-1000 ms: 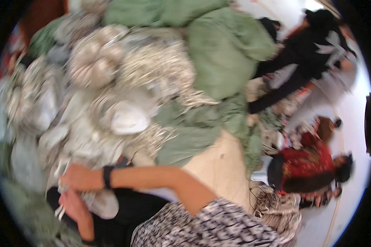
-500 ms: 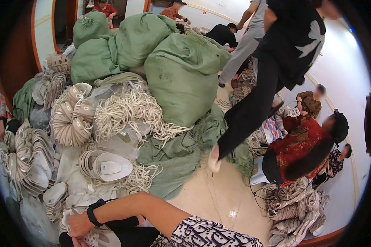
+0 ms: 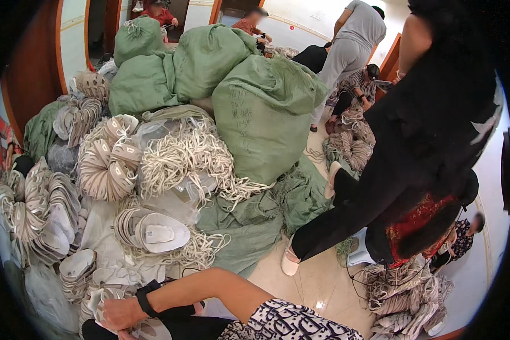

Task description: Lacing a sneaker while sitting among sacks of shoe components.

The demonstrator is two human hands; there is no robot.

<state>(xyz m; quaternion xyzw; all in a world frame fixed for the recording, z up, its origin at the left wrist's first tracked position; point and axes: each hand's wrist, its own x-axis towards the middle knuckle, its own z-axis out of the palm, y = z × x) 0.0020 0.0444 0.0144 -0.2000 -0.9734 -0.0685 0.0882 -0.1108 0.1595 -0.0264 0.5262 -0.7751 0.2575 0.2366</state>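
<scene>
At the lower left my right hand (image 3: 120, 314), with a black band on its wrist, has its fingers closed on a pale shoe upper (image 3: 97, 299). Only a small bit of my left hand (image 3: 126, 335) shows beneath it at the lower edge; its fingers are mostly cut off. Another white and grey shoe piece (image 3: 152, 329) lies over my black-clad leg, right by the hands. Close beyond them stands a stack of shoe uppers (image 3: 77, 270).
Bundled uppers (image 3: 109, 161) and a heap of pale laces (image 3: 184, 156) lie ahead. Large green sacks (image 3: 260, 122) rise behind them. A person in black (image 3: 391, 147) stands close at right. Another upper pile (image 3: 405, 294) lies at lower right; several people sit around the room.
The person in black has stepped nearer, now blocking much of the seated person in red. The whole view has shifted slightly. My right hand stays at the shoe upper.
</scene>
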